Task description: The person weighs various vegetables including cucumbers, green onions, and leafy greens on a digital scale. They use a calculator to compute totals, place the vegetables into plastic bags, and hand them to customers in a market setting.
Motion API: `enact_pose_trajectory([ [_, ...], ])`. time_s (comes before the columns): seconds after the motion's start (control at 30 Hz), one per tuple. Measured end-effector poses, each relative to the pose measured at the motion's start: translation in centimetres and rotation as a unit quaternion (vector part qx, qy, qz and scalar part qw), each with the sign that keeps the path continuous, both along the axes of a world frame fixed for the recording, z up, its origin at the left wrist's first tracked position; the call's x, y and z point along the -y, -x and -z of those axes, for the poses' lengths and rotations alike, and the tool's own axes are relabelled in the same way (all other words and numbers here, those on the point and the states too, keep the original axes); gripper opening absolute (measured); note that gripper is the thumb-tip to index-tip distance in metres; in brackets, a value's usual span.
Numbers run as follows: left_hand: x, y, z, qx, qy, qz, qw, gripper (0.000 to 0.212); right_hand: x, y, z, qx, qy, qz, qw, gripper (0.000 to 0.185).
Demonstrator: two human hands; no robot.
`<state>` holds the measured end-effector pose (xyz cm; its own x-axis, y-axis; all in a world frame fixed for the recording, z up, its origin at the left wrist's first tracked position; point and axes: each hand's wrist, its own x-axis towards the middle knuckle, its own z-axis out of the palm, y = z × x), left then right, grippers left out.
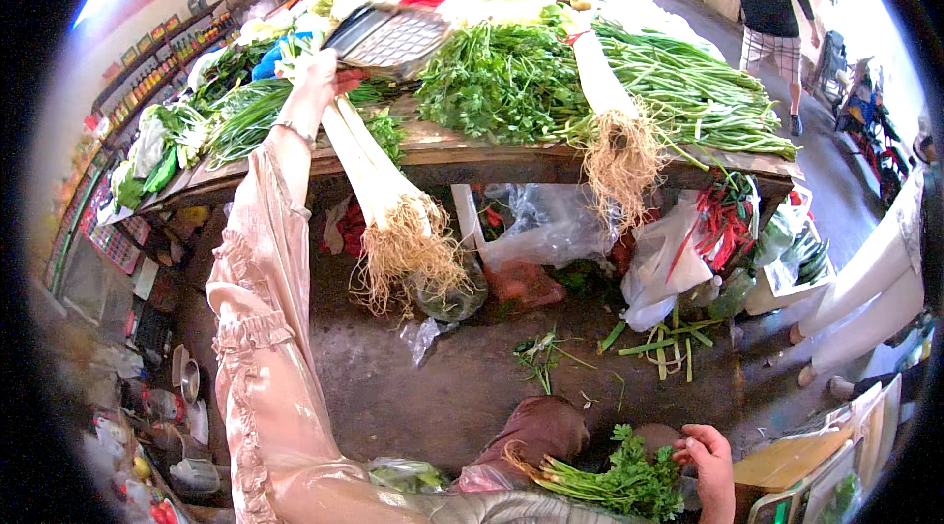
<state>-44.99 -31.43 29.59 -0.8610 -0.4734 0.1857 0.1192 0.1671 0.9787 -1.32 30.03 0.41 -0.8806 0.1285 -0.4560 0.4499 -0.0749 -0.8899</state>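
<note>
My left hand (321, 78) reaches out to the vegetable table and is closed around the upper part of a bunch of leeks (376, 170), whose roots hang past the table edge. Beside it lies a shallow basket (391, 37). My right hand (706, 448) is at the lower right, fingers loosely curved, next to a bunch of leafy herbs with roots (619, 480) on my lap; no object shows in its grasp. A second leek bunch (601, 78), tied with a red band, lies on the table. Between the leeks is a heap of leafy herbs (501, 74), with long green beans (686, 96) to the right.
The wooden table (516, 152) spans the view ahead. Plastic bags (664, 251) and red chillies (719, 222) are at its lower right. Cut green scraps (667, 347) lie on the floor. A person (771, 15) stands at the upper right. Bottle shelves (144, 81) line the left.
</note>
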Motion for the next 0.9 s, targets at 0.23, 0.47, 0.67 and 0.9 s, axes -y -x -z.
enact_pose_trajectory([
  [0.23,-6.9,0.9,1.5,-0.249,0.639,-0.251,0.684,0.048,-0.4,0.5,2.3,0.018,0.023,-0.050,0.998,0.039],
  [0.47,-14.3,9.5,7.3,-0.111,0.407,0.008,0.907,0.064,0.1,1.5,1.9,0.031,0.040,-0.047,0.998,0.029],
  [0.67,-11.2,11.8,6.0,-0.111,0.280,-0.028,0.953,0.048,-0.3,1.0,2.3,0.031,0.056,-0.035,0.997,0.029],
  [0.9,-13.7,0.9,-0.6,-0.261,0.069,0.083,0.959,0.043,-0.7,-0.3,2.7,0.010,0.057,-0.032,0.998,0.029],
])
